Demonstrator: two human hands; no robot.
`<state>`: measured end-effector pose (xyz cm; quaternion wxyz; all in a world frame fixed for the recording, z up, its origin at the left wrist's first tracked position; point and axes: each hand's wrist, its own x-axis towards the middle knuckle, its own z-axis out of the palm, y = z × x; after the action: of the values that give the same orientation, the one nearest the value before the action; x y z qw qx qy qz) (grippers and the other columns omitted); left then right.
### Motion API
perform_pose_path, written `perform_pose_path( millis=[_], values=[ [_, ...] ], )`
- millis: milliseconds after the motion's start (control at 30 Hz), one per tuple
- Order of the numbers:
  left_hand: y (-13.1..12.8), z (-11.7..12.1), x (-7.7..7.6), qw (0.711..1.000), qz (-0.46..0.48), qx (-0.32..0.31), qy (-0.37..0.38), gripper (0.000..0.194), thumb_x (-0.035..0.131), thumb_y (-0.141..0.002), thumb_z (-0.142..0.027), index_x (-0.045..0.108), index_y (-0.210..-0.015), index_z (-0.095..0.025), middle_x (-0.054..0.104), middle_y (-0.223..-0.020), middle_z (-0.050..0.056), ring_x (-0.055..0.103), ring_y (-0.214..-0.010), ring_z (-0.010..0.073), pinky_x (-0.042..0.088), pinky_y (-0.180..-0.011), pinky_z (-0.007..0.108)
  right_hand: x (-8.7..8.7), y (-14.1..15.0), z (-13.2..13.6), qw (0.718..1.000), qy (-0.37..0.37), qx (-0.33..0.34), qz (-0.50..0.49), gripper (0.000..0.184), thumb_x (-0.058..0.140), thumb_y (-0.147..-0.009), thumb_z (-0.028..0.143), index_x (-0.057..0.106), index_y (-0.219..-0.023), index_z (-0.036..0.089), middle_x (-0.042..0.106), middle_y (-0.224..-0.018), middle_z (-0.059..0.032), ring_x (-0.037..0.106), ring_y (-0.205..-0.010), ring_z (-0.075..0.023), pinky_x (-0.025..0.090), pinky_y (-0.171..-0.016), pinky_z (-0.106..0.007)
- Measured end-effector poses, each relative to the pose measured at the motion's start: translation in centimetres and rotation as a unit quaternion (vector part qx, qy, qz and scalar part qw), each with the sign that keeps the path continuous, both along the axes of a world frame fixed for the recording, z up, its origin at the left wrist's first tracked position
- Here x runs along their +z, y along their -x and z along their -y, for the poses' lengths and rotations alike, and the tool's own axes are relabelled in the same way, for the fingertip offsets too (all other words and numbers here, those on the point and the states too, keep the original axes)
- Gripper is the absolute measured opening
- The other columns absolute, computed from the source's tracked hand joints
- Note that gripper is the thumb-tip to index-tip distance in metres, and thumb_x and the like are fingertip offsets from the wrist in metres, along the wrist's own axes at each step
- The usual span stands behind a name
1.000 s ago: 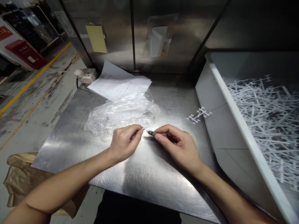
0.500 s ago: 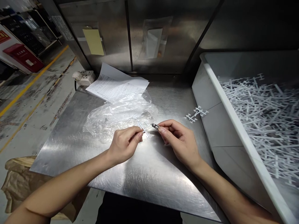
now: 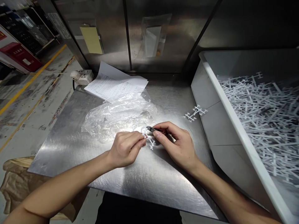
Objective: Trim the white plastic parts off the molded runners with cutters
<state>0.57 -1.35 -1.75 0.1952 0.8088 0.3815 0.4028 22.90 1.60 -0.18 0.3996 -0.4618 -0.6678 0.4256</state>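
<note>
My left hand (image 3: 128, 147) is closed, thumb and forefinger pinching a white branched plastic sprue (image 3: 152, 143) over the steel table. Its short cross-shaped arms stick out past my fingertips. In my right hand (image 3: 175, 143) is a small dark metal cutting tool (image 3: 150, 128), its pointed tip at the upper part of the sprue. Whether the tip touches the plastic I cannot tell. Most of the tool's handle is hidden by my fingers. Just behind my hands lies a crumpled clear plastic bag (image 3: 116, 116). Another white sprue (image 3: 195, 113) rests on the table to the right.
A large grey bin (image 3: 224, 102) heaped with white sprues (image 3: 263, 124) stands at the right. Printed sheets (image 3: 116, 81) and a power socket (image 3: 84, 77) are at the table's back left. Brown paper (image 3: 21, 183) lies low on the left. A steel panel rises behind.
The sprue in my left hand has turned, so its arms now show below and right of my fingertips. My right hand has brought the tool's tip left, closer to it.
</note>
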Motion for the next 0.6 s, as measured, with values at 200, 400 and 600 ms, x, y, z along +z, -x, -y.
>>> perform_pose_path(
  millis=[200, 400, 600],
  values=[
    [-0.13, 0.00, 0.03, 1.000, -0.010, 0.003, -0.011, 0.018, 0.057, -0.109, -0.013, 0.068, -0.096, -0.018, 0.078, -0.080, 0.003, 0.073, -0.068, 0.0152, 0.055, -0.063, 0.027, 0.13, -0.06, 0.18, 1.000, -0.013, 0.003, 0.020, 0.016, 0.072, -0.101, 0.037, 0.079, -0.105, 0.024, 0.080, -0.090, -0.0048, 0.071, -0.078, -0.0213, 0.055, -0.070, -0.036],
    [-0.09, 0.03, 0.03, 1.000, -0.013, -0.001, -0.021, 0.016, 0.058, -0.109, -0.013, 0.067, -0.096, -0.018, 0.077, -0.080, 0.004, 0.072, -0.068, 0.0157, 0.052, -0.063, 0.027, 0.09, -0.21, 0.21, 0.999, -0.033, 0.013, 0.029, 0.015, 0.072, -0.102, 0.036, 0.079, -0.107, 0.024, 0.081, -0.092, -0.0049, 0.072, -0.079, -0.0215, 0.056, -0.070, -0.036],
    [-0.08, 0.05, -0.01, 0.999, -0.047, -0.006, -0.026, 0.021, 0.054, -0.109, -0.014, 0.064, -0.092, -0.019, 0.070, -0.074, 0.001, 0.064, -0.061, 0.0143, 0.048, -0.058, 0.028, -0.28, -0.14, 0.29, 0.999, -0.036, 0.023, 0.013, 0.013, 0.071, -0.105, 0.033, 0.079, -0.108, 0.023, 0.079, -0.089, -0.0028, 0.069, -0.076, -0.0187, 0.054, -0.070, -0.034]
  ],
)
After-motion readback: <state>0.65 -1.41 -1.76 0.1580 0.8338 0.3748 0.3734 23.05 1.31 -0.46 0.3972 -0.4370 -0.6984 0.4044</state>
